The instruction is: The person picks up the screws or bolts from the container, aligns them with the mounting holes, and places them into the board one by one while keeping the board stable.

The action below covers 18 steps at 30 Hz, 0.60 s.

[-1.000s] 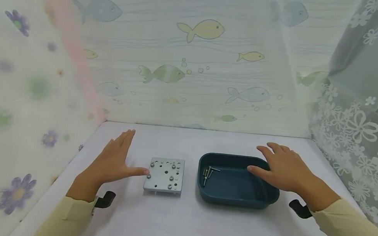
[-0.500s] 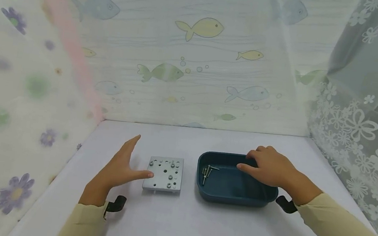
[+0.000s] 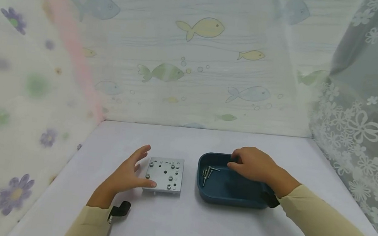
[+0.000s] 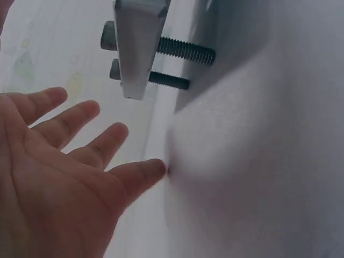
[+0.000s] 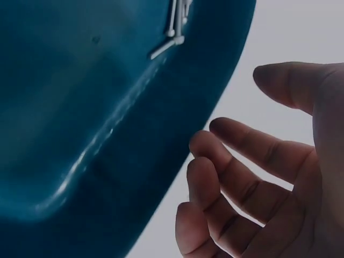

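My left hand (image 3: 125, 177) reaches toward the left side of a silver metal plate (image 3: 159, 173) with holes, its fingers spread and the thumb over the plate's near-left corner in the head view. Several socket-head bolts sit in the plate; in the left wrist view the shank of one bolt (image 4: 187, 51) sticks out beneath it. Nothing is in this hand. My right hand (image 3: 253, 164) hovers over the dark blue tray (image 3: 232, 202), fingers loosely bent and holding nothing. Several loose bolts (image 3: 207, 172) lie at the tray's left end, left of that hand.
Both things stand on a table with a white cloth (image 3: 176, 225), the plate left of the tray. A fish-print curtain (image 3: 191, 95) hangs behind the table. A flowered sheet (image 3: 22, 134) is on the left, a lace curtain (image 3: 356, 152) on the right.
My right hand has moved left over the tray, its fingers bending more. The left hand has come right and nearer, closer to the plate. Plate and tray stay in place.
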### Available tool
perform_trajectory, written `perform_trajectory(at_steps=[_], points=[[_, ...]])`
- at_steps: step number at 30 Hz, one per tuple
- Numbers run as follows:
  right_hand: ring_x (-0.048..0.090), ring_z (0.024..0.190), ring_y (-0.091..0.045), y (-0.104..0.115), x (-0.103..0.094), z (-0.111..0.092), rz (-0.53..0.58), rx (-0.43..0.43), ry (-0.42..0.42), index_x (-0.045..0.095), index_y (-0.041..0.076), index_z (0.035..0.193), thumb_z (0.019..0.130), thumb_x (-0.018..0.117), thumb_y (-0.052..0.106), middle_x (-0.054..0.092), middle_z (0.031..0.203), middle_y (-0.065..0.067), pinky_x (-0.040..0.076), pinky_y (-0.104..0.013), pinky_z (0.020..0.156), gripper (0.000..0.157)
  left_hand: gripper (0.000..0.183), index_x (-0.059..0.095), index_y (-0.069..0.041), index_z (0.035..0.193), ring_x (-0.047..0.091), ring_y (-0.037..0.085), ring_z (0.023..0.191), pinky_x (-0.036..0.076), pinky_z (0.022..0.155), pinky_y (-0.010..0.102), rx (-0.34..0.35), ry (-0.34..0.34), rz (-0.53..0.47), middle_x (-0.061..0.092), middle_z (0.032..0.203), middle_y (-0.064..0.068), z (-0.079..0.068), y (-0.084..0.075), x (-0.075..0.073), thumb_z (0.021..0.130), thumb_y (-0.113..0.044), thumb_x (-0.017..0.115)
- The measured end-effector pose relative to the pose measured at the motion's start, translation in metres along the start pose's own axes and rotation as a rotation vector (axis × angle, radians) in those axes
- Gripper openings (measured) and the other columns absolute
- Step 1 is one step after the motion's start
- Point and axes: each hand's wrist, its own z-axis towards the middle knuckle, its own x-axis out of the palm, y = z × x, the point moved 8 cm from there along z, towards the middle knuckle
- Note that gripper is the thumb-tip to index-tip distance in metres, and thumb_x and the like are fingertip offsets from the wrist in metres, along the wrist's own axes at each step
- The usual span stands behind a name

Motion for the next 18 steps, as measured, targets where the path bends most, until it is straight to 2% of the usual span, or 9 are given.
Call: perform_trajectory(at_steps=[4,10,18], points=[[0.064,0.092,-0.014,0.008,0.007,0.007,0.02,-0.006,0.019,0.075,0.013,0.118,0.1,0.066,0.038,0.073,0.104,0.003,0.057,-0.043,0.086,0.033,0.129,0.022,-0.035,0.163,0.024,0.029,0.159,0.028,0.123,0.058,-0.027,0.026,-0.03,0.024,0.171,-0.006,0.0,0.01,0.006,0.061,-0.048,0.1],[0.066,0.1,-0.015,0.016,0.02,0.018,0.046,-0.01,0.055,0.076,0.017,0.115,0.101,0.064,0.037,0.074,0.11,0.003,0.057,-0.045,0.09,0.027,0.129,0.023,-0.039,0.162,0.028,0.039,0.156,0.028,0.123,0.061,-0.088,0.039,0.027,0.024,0.172,0.003,-0.002,0.019,0.009,0.059,-0.05,0.1],[0.065,0.102,-0.018,0.021,0.031,0.027,0.067,0.017,0.107,0.074,0.012,0.122,0.101,0.065,0.035,0.073,0.112,0.0,0.056,-0.046,0.094,0.032,0.126,0.027,-0.041,0.161,0.029,0.038,0.156,0.028,0.122,0.063,-0.067,0.047,0.066,0.027,0.171,-0.001,-0.003,0.01,0.009,0.058,-0.048,0.1]])
